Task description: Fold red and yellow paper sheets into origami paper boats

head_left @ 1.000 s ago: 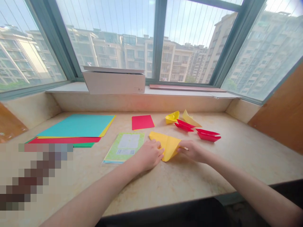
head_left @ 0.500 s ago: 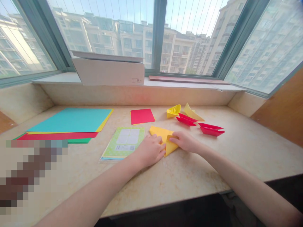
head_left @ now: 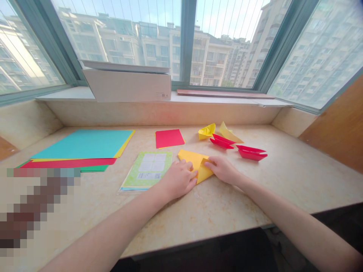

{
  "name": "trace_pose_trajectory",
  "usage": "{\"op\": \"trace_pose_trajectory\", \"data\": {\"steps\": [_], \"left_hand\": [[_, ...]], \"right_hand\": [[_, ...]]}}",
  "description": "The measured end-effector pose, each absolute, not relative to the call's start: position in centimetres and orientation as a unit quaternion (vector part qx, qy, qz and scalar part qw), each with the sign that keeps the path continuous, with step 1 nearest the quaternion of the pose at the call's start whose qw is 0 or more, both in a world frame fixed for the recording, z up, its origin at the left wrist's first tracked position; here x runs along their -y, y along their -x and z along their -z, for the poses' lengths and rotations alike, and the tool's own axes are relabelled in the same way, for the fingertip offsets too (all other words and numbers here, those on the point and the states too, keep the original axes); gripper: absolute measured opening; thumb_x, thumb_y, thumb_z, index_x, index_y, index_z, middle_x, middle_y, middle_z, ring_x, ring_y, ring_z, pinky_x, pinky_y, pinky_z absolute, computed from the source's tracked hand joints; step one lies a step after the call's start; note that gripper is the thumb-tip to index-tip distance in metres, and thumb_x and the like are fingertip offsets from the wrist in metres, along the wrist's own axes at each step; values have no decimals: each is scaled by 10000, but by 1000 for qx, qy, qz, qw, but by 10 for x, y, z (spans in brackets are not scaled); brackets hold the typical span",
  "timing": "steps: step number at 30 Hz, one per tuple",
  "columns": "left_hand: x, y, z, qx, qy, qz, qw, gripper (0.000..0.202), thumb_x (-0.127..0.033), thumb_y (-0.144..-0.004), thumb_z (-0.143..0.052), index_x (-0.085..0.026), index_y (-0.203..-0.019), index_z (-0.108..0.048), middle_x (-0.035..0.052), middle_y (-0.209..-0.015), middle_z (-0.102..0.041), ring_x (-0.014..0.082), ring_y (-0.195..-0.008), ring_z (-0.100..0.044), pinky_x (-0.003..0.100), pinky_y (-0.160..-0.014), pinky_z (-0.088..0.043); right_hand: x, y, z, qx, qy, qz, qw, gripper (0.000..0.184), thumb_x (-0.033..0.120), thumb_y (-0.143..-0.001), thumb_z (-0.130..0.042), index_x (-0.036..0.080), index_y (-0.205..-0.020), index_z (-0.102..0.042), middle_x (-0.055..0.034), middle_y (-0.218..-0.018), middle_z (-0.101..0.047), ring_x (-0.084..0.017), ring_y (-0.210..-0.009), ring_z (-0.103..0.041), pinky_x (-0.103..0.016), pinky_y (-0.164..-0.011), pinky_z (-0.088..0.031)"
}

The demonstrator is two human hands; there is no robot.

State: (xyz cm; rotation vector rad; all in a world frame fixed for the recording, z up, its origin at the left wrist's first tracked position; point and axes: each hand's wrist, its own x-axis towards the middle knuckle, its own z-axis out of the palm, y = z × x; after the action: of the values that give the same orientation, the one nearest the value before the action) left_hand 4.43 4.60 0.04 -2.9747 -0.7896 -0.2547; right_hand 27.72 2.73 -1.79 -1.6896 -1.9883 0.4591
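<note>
A yellow-orange sheet of folding paper lies partly folded on the counter in front of me. My left hand presses down on its left part, fingers curled and close together. On the right side, my right hand pinches the edge of a folded flap between thumb and fingers. The flap leans over toward the middle of the sheet. Part of the paper is hidden under both hands. Beyond my right hand stand folded paper boats: a yellow one, a red one and another red one.
A pale yellow folded paper rests behind the boats. Red square sheets lie at the back middle. A green paper packet sits beside my left hand, with large coloured sheets farther left. A white box stands on the sill.
The flap under my right hand has come down flatter toward the left over the sheet. My left hand stays pressed on the paper. The view has shifted slightly.
</note>
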Motion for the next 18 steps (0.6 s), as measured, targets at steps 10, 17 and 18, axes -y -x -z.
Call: {"op": "trace_pose_trajectory", "data": {"steps": [10,17,18], "left_hand": [[-43,-43,-2,269,956,117,-29,305,-333,-1013,-487,-192,-934,-746,80,-963,-674,247,-897,-604,404,-823,-456],[-40,-52,2,303,946,115,-29,261,-339,-999,-560,-176,-905,-740,88,-963,-694,268,-962,-619,412,-846,-464],[-40,-52,1,303,946,112,-21,261,-344,-997,-562,-172,-896,-731,89,-950,-691,269,-949,-618,413,-835,-464]], "right_hand": [[-31,-275,21,725,631,-163,224,306,330,-955,-546,194,-683,-576,-12,-701,-668,-166,-638,-555,-287,-584,-337],[-29,-274,24,711,646,-145,237,222,327,-928,-596,189,-755,-613,-31,-796,-680,-187,-717,-607,-286,-635,-395],[-30,-274,25,709,648,-141,240,213,327,-922,-607,187,-761,-615,-40,-828,-677,-193,-743,-615,-289,-658,-410]]}}
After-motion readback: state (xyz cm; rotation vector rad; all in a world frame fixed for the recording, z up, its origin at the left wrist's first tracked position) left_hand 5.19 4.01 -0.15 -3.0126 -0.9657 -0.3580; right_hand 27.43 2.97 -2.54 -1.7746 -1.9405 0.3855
